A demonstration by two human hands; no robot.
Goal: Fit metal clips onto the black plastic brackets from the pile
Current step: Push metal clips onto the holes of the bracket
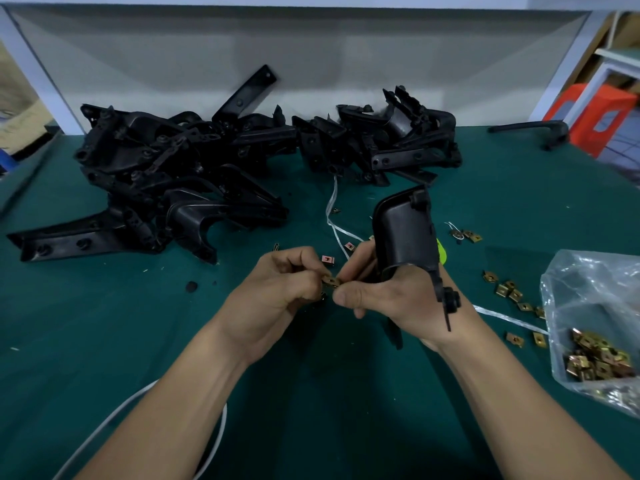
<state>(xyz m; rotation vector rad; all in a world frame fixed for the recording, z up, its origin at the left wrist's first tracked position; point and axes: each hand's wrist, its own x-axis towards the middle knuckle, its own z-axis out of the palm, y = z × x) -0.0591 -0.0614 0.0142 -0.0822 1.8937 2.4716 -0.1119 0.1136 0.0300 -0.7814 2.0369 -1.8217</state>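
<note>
My right hand (pixel 388 296) grips a black plastic bracket (pixel 405 233) that stands upright above the green table. My left hand (pixel 277 285) pinches a small brass-coloured metal clip (pixel 329 281) between thumb and fingertips. The clip sits right at the fingertips of my right hand, which touch it too. A big pile of black brackets (pixel 180 174) lies at the back left, and a second heap (pixel 381 143) at the back centre.
A clear plastic bag (pixel 595 323) holding several clips lies at the right edge, with loose clips (pixel 512 292) scattered beside it. White plastic strapping (pixel 332 209) runs across the green table (pixel 104 323). A lone bracket (pixel 533 128) lies at the far right. A white cable (pixel 104 427) curves near my left forearm.
</note>
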